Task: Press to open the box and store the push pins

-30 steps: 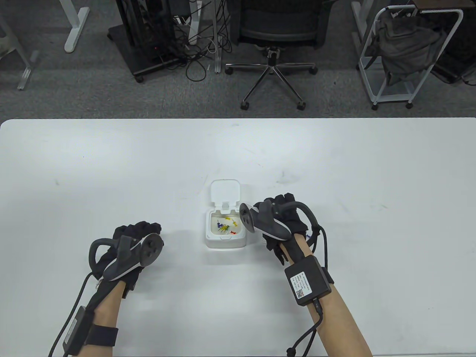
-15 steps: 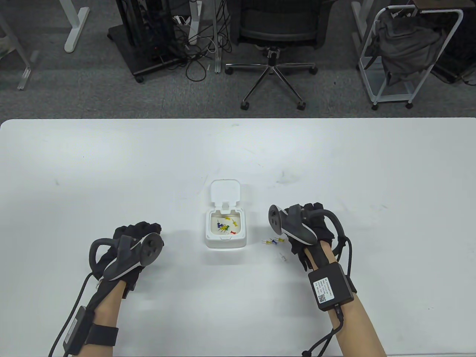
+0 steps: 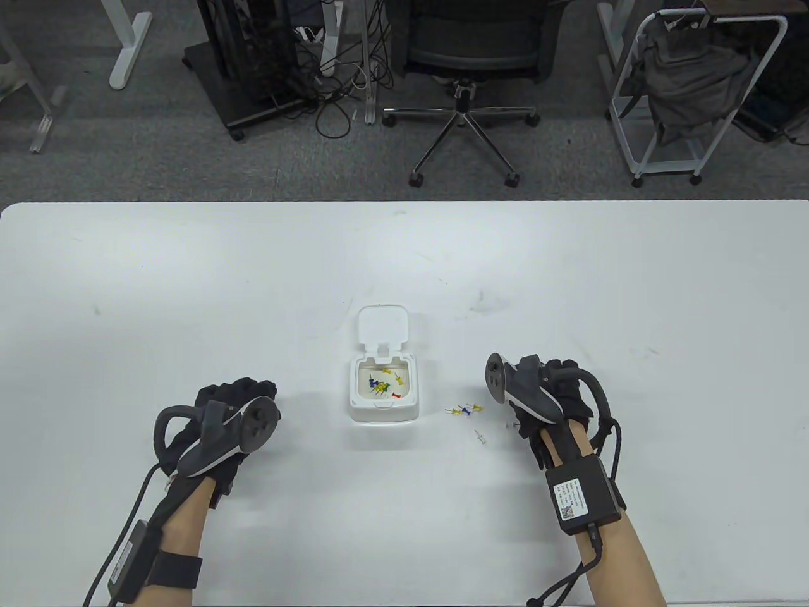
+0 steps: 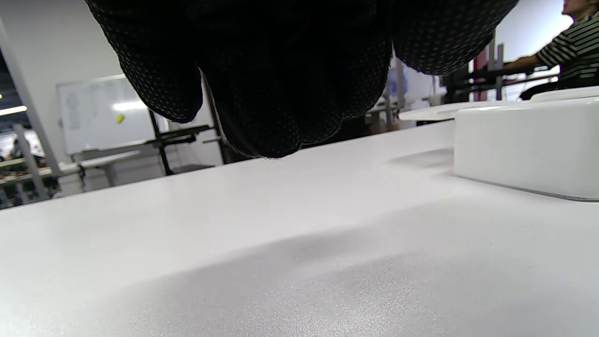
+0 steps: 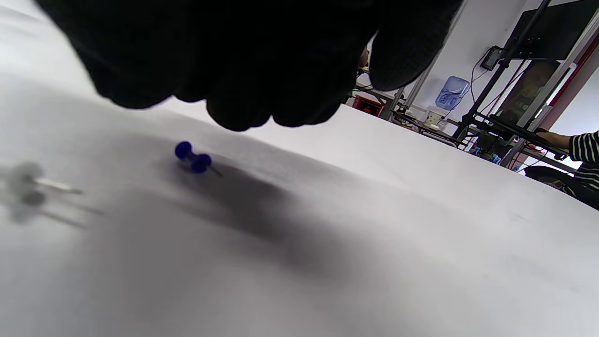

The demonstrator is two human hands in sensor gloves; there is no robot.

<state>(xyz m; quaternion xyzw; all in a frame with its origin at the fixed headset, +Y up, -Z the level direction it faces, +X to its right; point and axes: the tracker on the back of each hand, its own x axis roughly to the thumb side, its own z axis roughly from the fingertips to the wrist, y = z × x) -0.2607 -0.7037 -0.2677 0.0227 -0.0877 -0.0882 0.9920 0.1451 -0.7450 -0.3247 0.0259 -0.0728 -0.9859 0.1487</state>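
White plastic box (image 3: 383,397) sits lid-up at frame centre with coloured push pins (image 3: 382,384) inside; loose pins (image 3: 464,410), a blue one (image 5: 193,158) among them, lie on the matte table (image 3: 189,284) between box and right hand (image 3: 543,398), just left of its fingers. Shafts mostly left-right. Right hand far nearer, fingers curled loosely over the pins, pinching nothing visible; left hand (image 3: 218,423) rests loosely curled at lower left, holding nothing.
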